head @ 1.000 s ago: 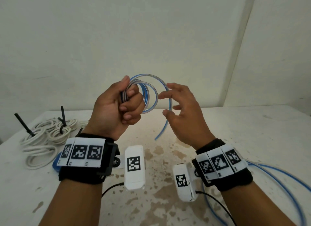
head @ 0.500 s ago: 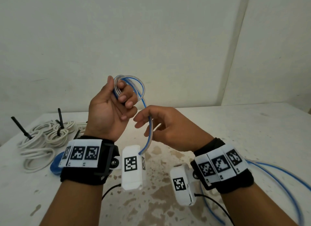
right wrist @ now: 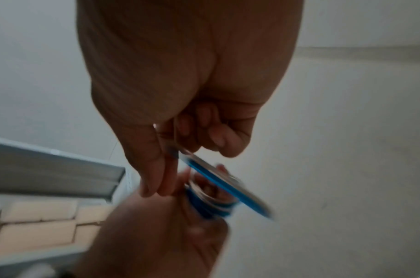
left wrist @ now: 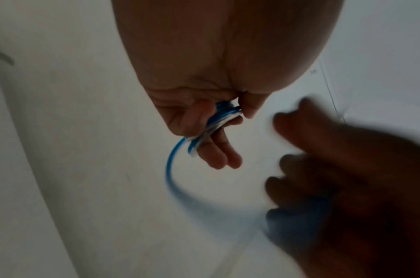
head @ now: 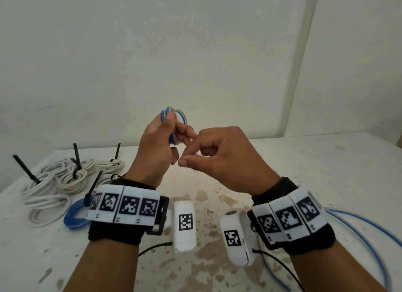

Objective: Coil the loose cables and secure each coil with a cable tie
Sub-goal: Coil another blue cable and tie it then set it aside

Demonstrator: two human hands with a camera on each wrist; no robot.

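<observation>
At centre frame of the head view, I see my left hand raised above the table, fingers and thumb curled round a small coil of blue-and-clear cable. Loops of it stick out above the fingers. My right hand is just beside it, fingers curled, thumb and forefinger closed together; from this view I cannot tell what they hold.

No containers show anywhere; everything lies bare on the table. At left of the frame sit white coils, each with a black tie standing up from it. Lower left, partly hidden behind my wristband, lies a blue coil with its own black tie. At lower right the loose cable sweeps across the table in wide curves.

The left wrist view adds what the head view hides: the coil clamped between thumb and fingers of my left hand, and one strand arcing down from it toward the blurred right hand.

The right wrist view shows my right hand pinching a strand of cable between thumb and finger, the strand running on toward the coil in the blurred left hand below. The lower left of that view shows pale tiling, which neither other view shows.
</observation>
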